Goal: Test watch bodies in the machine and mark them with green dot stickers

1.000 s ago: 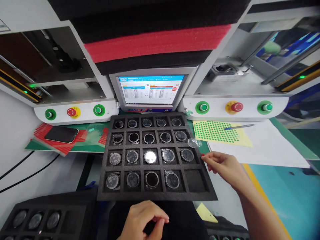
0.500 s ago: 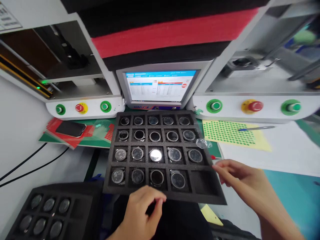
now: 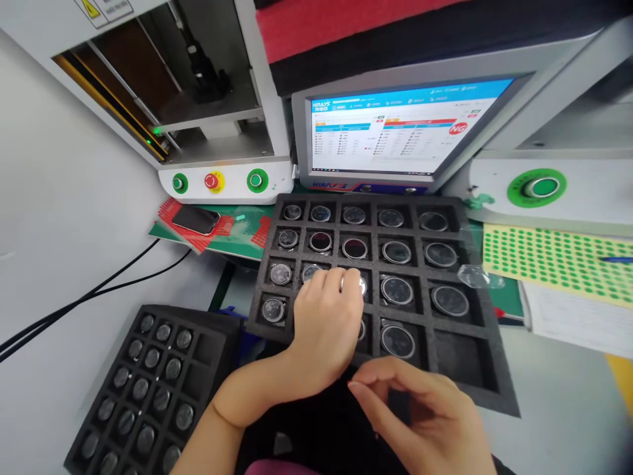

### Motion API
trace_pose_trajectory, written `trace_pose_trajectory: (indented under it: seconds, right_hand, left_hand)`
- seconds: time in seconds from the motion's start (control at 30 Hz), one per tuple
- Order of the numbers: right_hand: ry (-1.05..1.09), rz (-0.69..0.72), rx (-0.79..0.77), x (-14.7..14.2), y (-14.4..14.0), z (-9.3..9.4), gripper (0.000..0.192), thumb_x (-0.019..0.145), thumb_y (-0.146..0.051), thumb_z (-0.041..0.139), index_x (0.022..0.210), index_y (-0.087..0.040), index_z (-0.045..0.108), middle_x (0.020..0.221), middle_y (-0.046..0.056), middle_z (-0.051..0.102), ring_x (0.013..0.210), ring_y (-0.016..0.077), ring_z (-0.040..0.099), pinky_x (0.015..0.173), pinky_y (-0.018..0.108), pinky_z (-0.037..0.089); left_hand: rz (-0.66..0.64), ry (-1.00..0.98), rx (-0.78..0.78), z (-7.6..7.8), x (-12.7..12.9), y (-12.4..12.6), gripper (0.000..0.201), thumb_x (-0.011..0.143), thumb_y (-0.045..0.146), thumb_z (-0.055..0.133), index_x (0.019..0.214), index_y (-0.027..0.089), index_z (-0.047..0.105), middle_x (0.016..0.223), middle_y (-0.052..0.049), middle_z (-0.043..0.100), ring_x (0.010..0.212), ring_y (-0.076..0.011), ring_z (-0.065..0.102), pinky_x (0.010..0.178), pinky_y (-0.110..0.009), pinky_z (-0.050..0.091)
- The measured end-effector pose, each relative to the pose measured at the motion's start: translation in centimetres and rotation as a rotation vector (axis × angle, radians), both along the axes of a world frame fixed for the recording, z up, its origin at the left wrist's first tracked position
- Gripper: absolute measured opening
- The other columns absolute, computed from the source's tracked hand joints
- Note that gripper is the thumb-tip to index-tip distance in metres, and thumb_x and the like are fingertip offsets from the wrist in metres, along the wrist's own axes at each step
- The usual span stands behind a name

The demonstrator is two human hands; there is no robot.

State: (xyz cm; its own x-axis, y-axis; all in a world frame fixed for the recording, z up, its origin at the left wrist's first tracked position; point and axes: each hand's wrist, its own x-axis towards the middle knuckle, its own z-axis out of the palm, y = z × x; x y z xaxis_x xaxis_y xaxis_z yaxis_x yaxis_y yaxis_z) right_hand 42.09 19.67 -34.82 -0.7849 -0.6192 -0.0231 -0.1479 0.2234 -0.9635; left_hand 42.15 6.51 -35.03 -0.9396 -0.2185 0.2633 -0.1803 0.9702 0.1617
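Note:
A black foam tray (image 3: 487, 310) with a grid of cells holds several round glass-faced parts, and its near right cell (image 3: 457, 356) is bare. My left hand (image 3: 324, 323) reaches over the tray, fingertips pinching a shiny round part (image 3: 360, 284) in the third row's middle cell. Near the tray's front edge my right hand (image 3: 425, 415) hovers with loosely curled fingers that hold nothing I can see.
A second foam tray (image 3: 148, 310) with several round parts lies at lower left. Behind stand a monitor (image 3: 395, 132), a machine with a red stop button (image 3: 214, 181), and a phone (image 3: 195, 220). A green dot sticker sheet (image 3: 554, 257) and a clear film (image 3: 477, 276) lie right.
My left hand rose from below the tray's front edge onto the shiny middle part. My right hand came in from the tray's right side to its front. The view swung left and down.

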Motion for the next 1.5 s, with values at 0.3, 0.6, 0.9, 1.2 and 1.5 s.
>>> trace_pose_trajectory:
  seconds: [0.3, 0.6, 0.9, 1.2, 1.5]
  right_hand:
    - [-0.15, -0.088, 0.007, 0.5, -0.4, 0.2, 0.022, 0.079, -0.035, 0.067, 0.061, -0.023, 0.069, 0.039, -0.006, 0.05, 0.036, 0.0096, 0.047, 0.05, 0.022, 0.047]
    - [-0.301, -0.152, 0.055, 0.2, -0.1, 0.0, 0.029, 0.068, -0.038, 0.077, 0.05, -0.02, 0.061, 0.041, -0.004, 0.053, 0.037, 0.0093, 0.049, 0.044, 0.021, 0.04]
    - [-0.064, -0.174, -0.227, -1.2, 1.3, 0.1, 0.007, 0.076, -0.018, 0.07, 0.08, -0.021, 0.066, 0.073, 0.002, 0.069, 0.064, 0.015, 0.068, 0.059, 0.02, 0.059]
    - [0.186, -0.222, -0.077, 0.0, 1.0, -0.3, 0.005, 0.081, -0.02, 0.068, 0.082, -0.022, 0.064, 0.073, 0.001, 0.07, 0.066, 0.0146, 0.07, 0.062, 0.02, 0.06]
    - [0.181, -0.236, -0.039, -0.2, 1.0, 0.1, 0.011, 0.086, -0.029, 0.065, 0.095, -0.022, 0.062, 0.075, 0.001, 0.073, 0.064, 0.0154, 0.071, 0.063, 0.023, 0.061]
  left_hand:
    - [-0.15, 0.173, -0.247, 1.2, 0.0, 0.0, 0.018, 0.092, 0.005, 0.046, 0.102, 0.01, 0.061, 0.08, -0.003, 0.068, 0.07, -0.0175, 0.063, 0.058, -0.03, 0.048]
    - [-0.221, 0.198, -0.118, 1.0, 0.4, 0.1, 0.015, 0.091, 0.006, 0.047, 0.098, 0.011, 0.06, 0.077, -0.001, 0.067, 0.068, -0.0158, 0.063, 0.058, -0.029, 0.046]
    - [-0.154, 0.09, -0.009, 0.8, 0.0, -0.3, 0.01, 0.091, 0.011, 0.053, 0.098, 0.015, 0.059, 0.08, -0.001, 0.068, 0.071, -0.0185, 0.064, 0.062, -0.031, 0.047]
    - [-0.227, 0.173, -0.157, 0.7, -0.2, 0.7, 0.013, 0.091, 0.006, 0.048, 0.092, 0.012, 0.059, 0.073, -0.001, 0.065, 0.066, -0.016, 0.062, 0.055, -0.029, 0.044]
    - [-0.277, 0.207, -0.108, 1.0, 0.1, 0.7, 0.013, 0.091, 0.005, 0.047, 0.093, 0.011, 0.057, 0.076, -0.002, 0.066, 0.067, -0.0151, 0.063, 0.058, -0.028, 0.044]
